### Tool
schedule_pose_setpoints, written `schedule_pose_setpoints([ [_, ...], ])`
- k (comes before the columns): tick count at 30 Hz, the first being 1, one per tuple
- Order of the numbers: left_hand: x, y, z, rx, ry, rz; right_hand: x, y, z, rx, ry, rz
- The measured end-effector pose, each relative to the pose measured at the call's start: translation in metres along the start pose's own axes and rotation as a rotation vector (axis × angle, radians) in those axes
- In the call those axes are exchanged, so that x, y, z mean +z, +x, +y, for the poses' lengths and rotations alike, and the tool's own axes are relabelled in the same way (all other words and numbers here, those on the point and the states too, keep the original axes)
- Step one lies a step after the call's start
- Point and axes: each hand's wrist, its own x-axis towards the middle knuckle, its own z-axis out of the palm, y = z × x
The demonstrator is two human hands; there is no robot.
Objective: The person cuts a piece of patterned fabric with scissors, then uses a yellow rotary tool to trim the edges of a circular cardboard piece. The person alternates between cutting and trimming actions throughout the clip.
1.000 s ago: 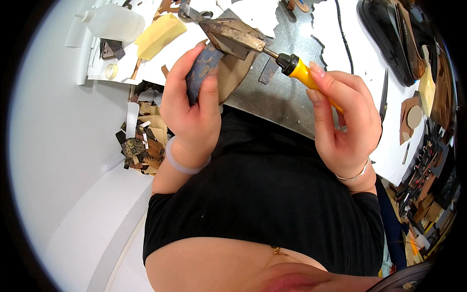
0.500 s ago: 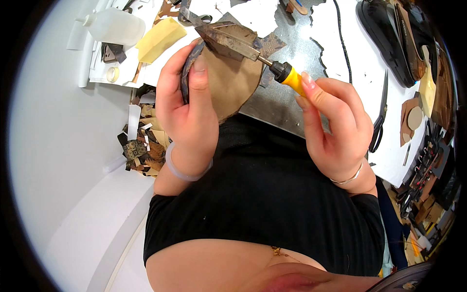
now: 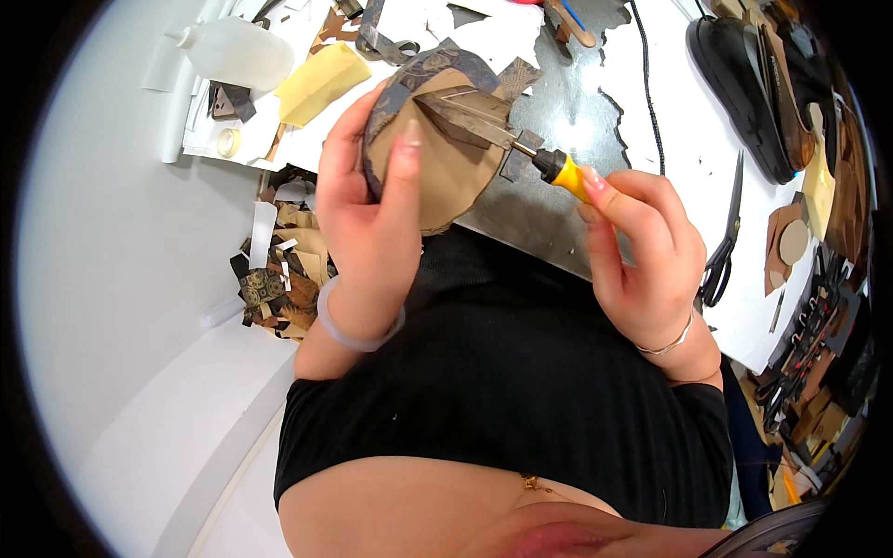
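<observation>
My left hand (image 3: 372, 219) holds up a round piece (image 3: 442, 195) with a tan inner face and a dark patterned edge that folds over at the top and left. Its thumb presses on the tan face; the other fingers are behind the piece and mostly hidden. Between thumb and fingers of my right hand (image 3: 651, 246) is the yellow handle of a hand iron (image 3: 567, 175). A thin shaft joins the handle to a flat, pointed metal head (image 3: 470, 119), which lies over the tan face with its tip near the folded patterned edge.
Scissors (image 3: 724, 246) lie right of my right hand. A grey metal plate (image 3: 577, 121) and a black cord (image 3: 648, 88) are beyond. Far left are a squeeze bottle (image 3: 237, 53), a yellow block (image 3: 323, 84) and a tape roll (image 3: 228, 141). Scraps (image 3: 284, 279) pile below the table's left edge.
The round piece has turned so more of its patterned fold faces me. Both hands and the iron have shifted slightly right, with the iron's tip now lower.
</observation>
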Motion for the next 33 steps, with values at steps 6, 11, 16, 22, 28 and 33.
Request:
schedule_pose_setpoints([
  [6,0.0,-0.003,-0.001,0.108,0.045,-0.089,-0.009,-0.009,0.0,0.189,0.247,0.084],
  [11,-0.006,-0.011,-0.009,0.285,0.27,-0.099,-0.007,-0.011,0.007,0.143,0.308,0.178],
  [16,-0.005,-0.015,-0.008,0.325,0.291,-0.124,-0.008,-0.017,0.007,0.161,0.338,0.171],
  [22,-0.003,-0.017,-0.006,0.314,0.267,-0.119,-0.002,-0.014,0.008,0.094,0.286,0.193],
  [28,0.007,-0.017,0.004,0.178,0.105,-0.151,-0.003,-0.008,0.006,0.076,0.166,0.166],
  [33,0.015,-0.013,0.016,0.057,-0.043,-0.073,-0.005,-0.004,0.003,0.053,0.112,0.11],
])
